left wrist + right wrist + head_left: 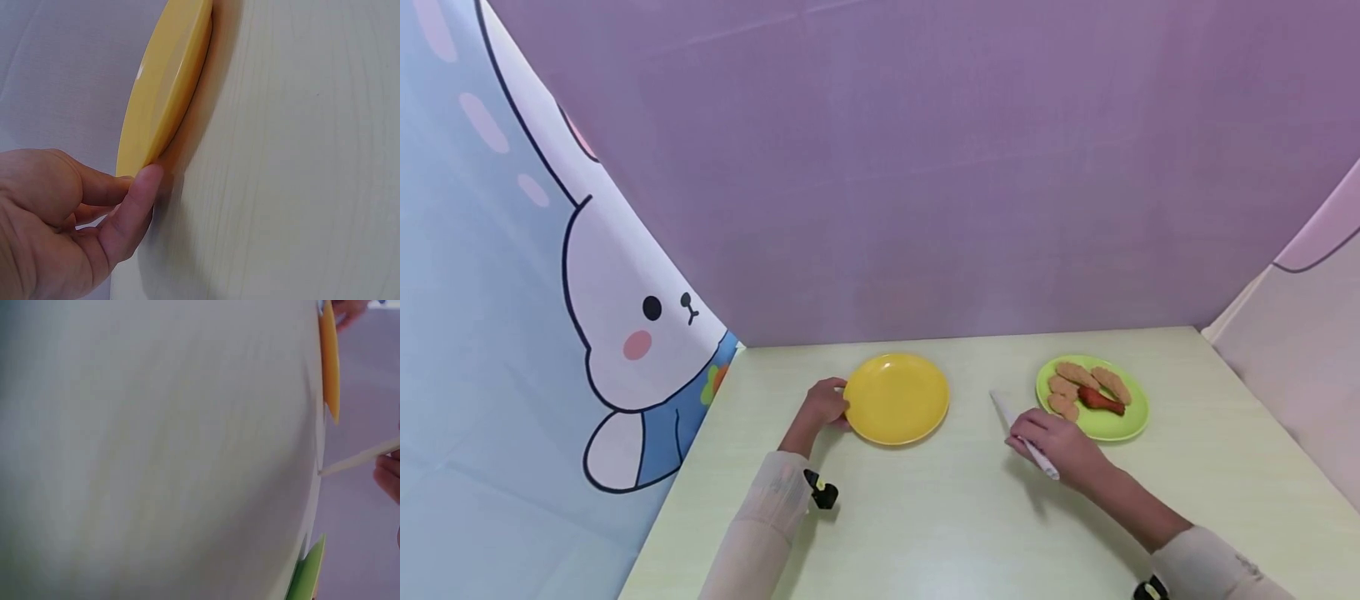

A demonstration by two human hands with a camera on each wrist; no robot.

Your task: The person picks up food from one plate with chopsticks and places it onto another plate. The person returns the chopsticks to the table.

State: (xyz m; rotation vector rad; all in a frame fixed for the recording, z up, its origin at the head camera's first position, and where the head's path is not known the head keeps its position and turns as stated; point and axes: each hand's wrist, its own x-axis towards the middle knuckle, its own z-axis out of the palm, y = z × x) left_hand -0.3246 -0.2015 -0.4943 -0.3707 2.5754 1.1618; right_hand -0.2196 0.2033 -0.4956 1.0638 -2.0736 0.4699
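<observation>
At the left, my left hand [827, 402] pinches the rim of a round yellow plate [897, 400]. The left wrist view shows the thumb and fingers of that hand [69, 231] at the edge of the plate [159, 87], which looks slightly raised at the rim. My right hand [1063, 446] grips a slim white stick-like thing [1040, 458], slanted with its far end toward the yellow plate. Its exact kind is unclear. In the right wrist view, the tip of this pale stick [350, 462] appears to meet the tabletop, while most of the hand [389, 478] is cut off.
Beyond my right hand sits a green plate [1116, 429] bearing a toy-like drumstick [1101, 401] and several breaded pieces [1077, 374]. The pale table [940, 533] ends at a purple cloth backdrop [925, 167]. A rabbit-printed cloth [617, 350] hangs along the left side.
</observation>
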